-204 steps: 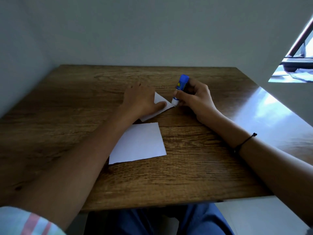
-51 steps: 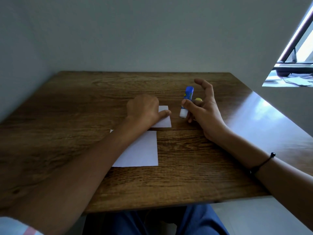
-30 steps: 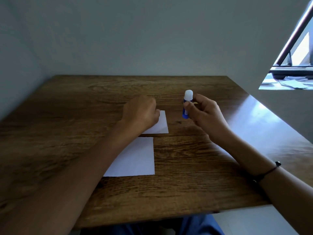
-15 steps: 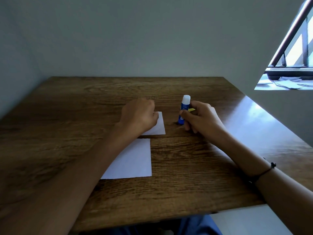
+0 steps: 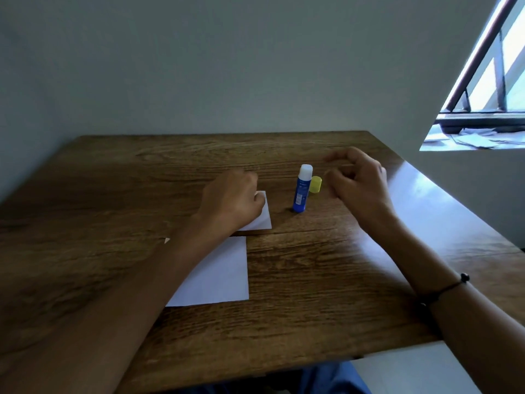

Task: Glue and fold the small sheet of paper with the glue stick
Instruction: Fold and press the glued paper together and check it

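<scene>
The blue glue stick (image 5: 301,191) stands upright on the wooden table (image 5: 312,280), its white glue end up and uncapped. Its yellow cap (image 5: 315,184) lies just behind it to the right. My right hand (image 5: 356,180) hovers a little right of the stick, fingers apart and blurred, holding nothing. My left hand (image 5: 234,199) rests as a loose fist on the small sheet of paper (image 5: 262,217), pressing it flat; only the sheet's right part shows.
A larger white sheet (image 5: 218,275) lies nearer me, partly under my left forearm. Walls stand behind and to the left of the table. A window sill with papers (image 5: 477,139) is at the far right. The table's right part gleams.
My right hand has set the glue stick upright on the table and let go, moving away to the right. My left hand has stayed on the small sheet.
</scene>
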The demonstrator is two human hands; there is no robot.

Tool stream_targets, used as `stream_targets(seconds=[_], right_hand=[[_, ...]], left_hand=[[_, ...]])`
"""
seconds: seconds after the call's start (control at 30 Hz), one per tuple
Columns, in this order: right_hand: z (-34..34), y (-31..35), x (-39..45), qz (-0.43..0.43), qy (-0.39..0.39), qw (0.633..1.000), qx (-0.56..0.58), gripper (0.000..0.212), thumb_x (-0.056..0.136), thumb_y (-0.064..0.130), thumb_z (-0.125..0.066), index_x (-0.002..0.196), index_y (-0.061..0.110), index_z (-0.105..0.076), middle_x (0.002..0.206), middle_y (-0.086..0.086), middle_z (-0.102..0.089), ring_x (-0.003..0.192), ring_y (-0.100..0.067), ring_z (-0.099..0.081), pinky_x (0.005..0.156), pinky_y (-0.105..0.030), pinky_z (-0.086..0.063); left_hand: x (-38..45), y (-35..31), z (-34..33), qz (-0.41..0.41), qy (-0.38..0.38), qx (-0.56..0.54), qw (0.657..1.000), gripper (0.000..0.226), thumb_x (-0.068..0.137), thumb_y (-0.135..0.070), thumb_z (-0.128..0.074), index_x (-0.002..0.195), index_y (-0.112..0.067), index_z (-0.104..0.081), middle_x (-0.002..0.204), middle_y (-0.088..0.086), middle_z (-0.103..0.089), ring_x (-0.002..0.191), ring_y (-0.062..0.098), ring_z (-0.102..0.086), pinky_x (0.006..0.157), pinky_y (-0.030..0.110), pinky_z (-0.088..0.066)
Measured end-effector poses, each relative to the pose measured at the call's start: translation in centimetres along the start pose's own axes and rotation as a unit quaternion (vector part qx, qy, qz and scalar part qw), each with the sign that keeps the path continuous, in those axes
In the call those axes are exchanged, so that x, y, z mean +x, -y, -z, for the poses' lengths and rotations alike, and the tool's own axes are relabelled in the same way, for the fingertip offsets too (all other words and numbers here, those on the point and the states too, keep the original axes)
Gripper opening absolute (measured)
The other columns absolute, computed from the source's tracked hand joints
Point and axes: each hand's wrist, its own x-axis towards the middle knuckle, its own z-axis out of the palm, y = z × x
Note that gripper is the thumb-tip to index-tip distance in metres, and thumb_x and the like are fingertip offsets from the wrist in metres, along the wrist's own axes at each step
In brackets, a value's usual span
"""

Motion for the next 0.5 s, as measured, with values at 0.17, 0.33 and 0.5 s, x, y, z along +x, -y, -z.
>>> stream_targets(seconds=[0.17,0.33,0.5], right_hand=[[0.0,-0.7,0.1,0.002,-0.009,0.999,-0.039,0.027,0.077,0.0,-0.05,0.094,0.017,-0.064,0.052,-0.006,-0.057,0.051,-0.022,-0.05,0.059,-0.025,-0.047],[-0.3,0.5,-1.9,0.138,-0.06,0.988,-0.024,0.013,0.078,-0.001,-0.052,0.079,0.009,-0.061,0.041,0.011,-0.044,0.041,-0.007,-0.038,0.05,-0.013,-0.033],[-2.0,2.6,-5.3,0.299,0.095,0.945,-0.088,0.007,0.085,0.005,-0.058,0.083,0.004,-0.064,0.061,0.015,-0.051,0.047,0.002,-0.045,0.048,-0.007,-0.035]], left_hand=[[-0.1,-0.4,0.4,-0.006,0.013,-0.016,1.0,0.021,0.09,-0.023,-0.046,0.099,-0.009,-0.059,0.099,0.008,-0.062,0.084,0.02,-0.054,0.063,0.031,-0.039],[-0.5,0.1,2.9,0.013,0.059,-0.089,0.994,0.017,0.089,-0.016,-0.05,0.103,-0.015,-0.06,0.102,0.005,-0.063,0.089,0.019,-0.057,0.074,0.033,-0.048],[-4.1,2.8,4.9,0.028,0.089,-0.107,0.99,0.027,0.089,-0.014,-0.053,0.115,-0.019,-0.056,0.106,-0.001,-0.054,0.094,0.013,-0.051,0.074,0.027,-0.041]])
